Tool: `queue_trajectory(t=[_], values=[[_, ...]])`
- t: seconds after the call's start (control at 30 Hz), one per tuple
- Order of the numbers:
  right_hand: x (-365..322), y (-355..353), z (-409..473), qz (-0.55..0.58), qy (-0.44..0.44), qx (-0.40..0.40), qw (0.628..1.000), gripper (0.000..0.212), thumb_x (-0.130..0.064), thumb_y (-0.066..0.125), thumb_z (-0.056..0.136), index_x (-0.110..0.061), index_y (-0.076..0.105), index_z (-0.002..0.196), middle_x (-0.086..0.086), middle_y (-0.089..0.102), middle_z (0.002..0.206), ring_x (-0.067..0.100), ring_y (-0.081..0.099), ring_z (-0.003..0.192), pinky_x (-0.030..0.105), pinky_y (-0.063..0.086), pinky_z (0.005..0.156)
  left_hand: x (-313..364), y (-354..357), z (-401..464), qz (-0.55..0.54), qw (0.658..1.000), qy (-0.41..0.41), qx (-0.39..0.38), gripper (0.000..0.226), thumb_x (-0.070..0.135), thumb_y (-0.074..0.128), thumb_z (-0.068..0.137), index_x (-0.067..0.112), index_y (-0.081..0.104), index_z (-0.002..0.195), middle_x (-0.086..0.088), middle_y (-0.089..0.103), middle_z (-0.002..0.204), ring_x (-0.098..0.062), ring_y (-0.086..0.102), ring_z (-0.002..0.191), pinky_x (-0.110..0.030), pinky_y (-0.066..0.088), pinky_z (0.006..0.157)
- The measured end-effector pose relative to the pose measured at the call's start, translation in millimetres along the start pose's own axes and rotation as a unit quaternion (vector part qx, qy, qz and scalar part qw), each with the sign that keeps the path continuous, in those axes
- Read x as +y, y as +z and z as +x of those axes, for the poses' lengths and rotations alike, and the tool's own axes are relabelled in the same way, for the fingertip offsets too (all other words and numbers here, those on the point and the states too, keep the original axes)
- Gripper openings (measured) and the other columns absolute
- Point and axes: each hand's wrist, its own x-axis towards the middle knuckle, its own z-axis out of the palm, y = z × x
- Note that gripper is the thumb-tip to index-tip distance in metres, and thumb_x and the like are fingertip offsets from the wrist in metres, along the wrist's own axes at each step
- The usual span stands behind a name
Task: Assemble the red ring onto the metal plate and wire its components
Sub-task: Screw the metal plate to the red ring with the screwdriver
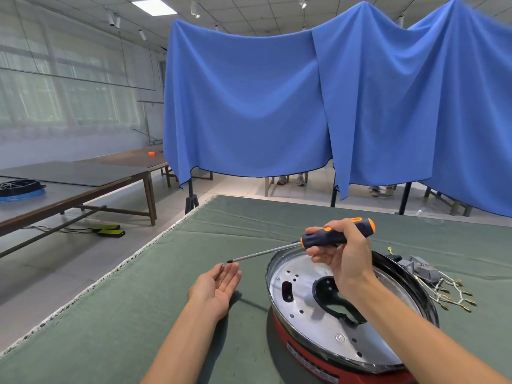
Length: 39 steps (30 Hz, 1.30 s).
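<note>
1. Green cloth-covered desk (194, 342) fills the lower frame, with blue drapes (249, 92) hung behind.
2. Round perforated metal plate (310, 314) sits seated in the red ring (304, 353) at lower right; it looks rigid, thin-rimmed and possibly sharp, best held by the ring's wall.
3. Right hand (343, 259): grip closed round the orange-and-black screwdriver (336, 233).
4. Left hand (219, 286): palm up, fingers relaxed, a tiny screw (222, 264) at the fingertips; light, easily dropped.
5. Grey connectors and white wires (440, 284) lie at right, limp.

- Left hand (219, 286), lower centre of frame: bare, no glove, ring or watch.
- Right hand (342, 254), centre right: bare likewise.
- Both forearms: uncovered, no sleeve visible.
</note>
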Motion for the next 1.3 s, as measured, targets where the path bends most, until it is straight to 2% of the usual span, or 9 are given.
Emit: queue_trajectory(t=[0.07, 0.13, 0.27, 0.37, 0.5, 0.57, 0.77, 0.93, 1.3], values=[[0.7, -0.3, 0.6, -0.007, 0.003, -0.002, 1.000, 0.023, -0.007, 0.046, 0.084, -0.009, 0.053, 0.062, 0.020, 0.070, 0.073, 0.025, 0.055, 0.037, 0.021, 0.044, 0.037, 0.0, -1.2, 0.7, 0.000, 1.000, -0.001, 0.002, 0.023, 0.002, 0.043, 0.099, -0.003, 0.052, 0.078, -0.017, 0.058, 0.082, -0.024, 0.065, 0.042, -0.033, 0.057, 0.051], [1.9, -0.8, 1.4, -0.007, 0.005, -0.005, 1.000, 0.023, -0.007, 0.046, 0.084, -0.009, 0.052, 0.063, 0.020, 0.070, 0.074, 0.025, 0.055, 0.037, 0.021, 0.044, 0.037, -0.5, -1.4, -0.6, 0.007, 1.000, -0.006, -0.002, 0.023, 0.002, 0.043, 0.099, -0.004, 0.052, 0.079, -0.018, 0.061, 0.079, -0.024, 0.064, 0.041, -0.035, 0.053, 0.039], [1.5, -1.6, 1.2, -0.001, 0.007, -0.005, 1.000, 0.024, -0.008, 0.046, 0.084, -0.009, 0.053, 0.062, 0.021, 0.070, 0.074, 0.026, 0.054, 0.037, 0.021, 0.044, 0.037, -2.1, -0.7, -1.7, 0.014, 1.000, -0.009, -0.012, 0.022, 0.001, 0.044, 0.098, -0.006, 0.054, 0.080, -0.017, 0.065, 0.053, -0.025, 0.065, 0.042, -0.036, 0.053, 0.040], [0.1, -0.2, -0.2, -0.005, 0.009, -0.013, 1.000, 0.035, -0.008, 0.045, 0.084, -0.013, 0.059, 0.053, 0.019, 0.071, 0.073, 0.025, 0.055, 0.038, 0.021, 0.044, 0.037, -2.6, -0.5, -2.2, 0.021, 1.000, -0.009, -0.015, 0.021, 0.001, 0.044, 0.098, -0.006, 0.054, 0.081, -0.019, 0.065, 0.057, -0.026, 0.066, 0.044, -0.036, 0.055, 0.044], [-1.9, 2.2, -2.7, -0.015, 0.008, -0.018, 1.000, 0.047, -0.008, 0.044, 0.085, -0.017, 0.063, 0.042, 0.016, 0.071, 0.071, 0.023, 0.055, 0.038, 0.021, 0.044, 0.037, -1.6, 1.2, -2.6, 0.008, 1.000, -0.006, -0.012, 0.020, -0.001, 0.043, 0.097, -0.005, 0.053, 0.080, -0.020, 0.059, 0.080, -0.032, 0.064, 0.080, -0.042, 0.047, 0.098], [-2.9, 1.8, -2.8, -0.005, 0.008, -0.014, 1.000, 0.044, -0.008, 0.044, 0.085, -0.016, 0.061, 0.044, 0.018, 0.071, 0.073, 0.024, 0.055, 0.038, 0.021, 0.045, 0.037, 0.2, 2.3, -2.6, -0.007, 1.000, -0.004, -0.005, 0.022, -0.002, 0.042, 0.098, -0.005, 0.053, 0.079, -0.019, 0.060, 0.076, -0.031, 0.059, 0.091, -0.045, 0.041, 0.103], [-2.2, 0.7, -2.2, -0.002, 0.010, -0.008, 1.000, 0.032, -0.007, 0.045, 0.085, -0.010, 0.057, 0.055, 0.021, 0.070, 0.076, 0.025, 0.055, 0.038, 0.022, 0.045, 0.037, 0.4, 1.4, -3.8, -0.020, 1.000, -0.016, -0.003, 0.023, -0.003, 0.040, 0.098, -0.004, 0.053, 0.080, -0.020, 0.061, 0.078, -0.031, 0.058, 0.096, -0.047, 0.042, 0.095], [-1.2, 0.0, -1.5, -0.005, 0.009, -0.008, 1.000, 0.024, -0.007, 0.045, 0.086, -0.007, 0.053, 0.063, 0.020, 0.071, 0.075, 0.025, 0.056, 0.038, 0.022, 0.045, 0.037, -1.9, 2.0, -2.9, -0.020, 1.000, -0.013, -0.009, 0.023, -0.003, 0.040, 0.098, -0.004, 0.054, 0.078, -0.016, 0.065, 0.052, -0.025, 0.066, 0.044, -0.046, 0.043, 0.094], [-1.1, -1.5, -1.0, -0.010, -0.001, -0.005, 1.000, 0.024, -0.012, 0.050, 0.083, -0.007, 0.056, 0.060, 0.023, 0.071, 0.078, 0.026, 0.057, 0.039, 0.023, 0.046, 0.037, -5.5, 6.7, -5.2, -0.028, 0.999, 0.027, -0.030, 0.020, -0.002, 0.041, 0.097, -0.002, 0.053, 0.082, -0.017, 0.067, 0.058, -0.023, 0.067, 0.047, -0.037, 0.057, 0.075]])
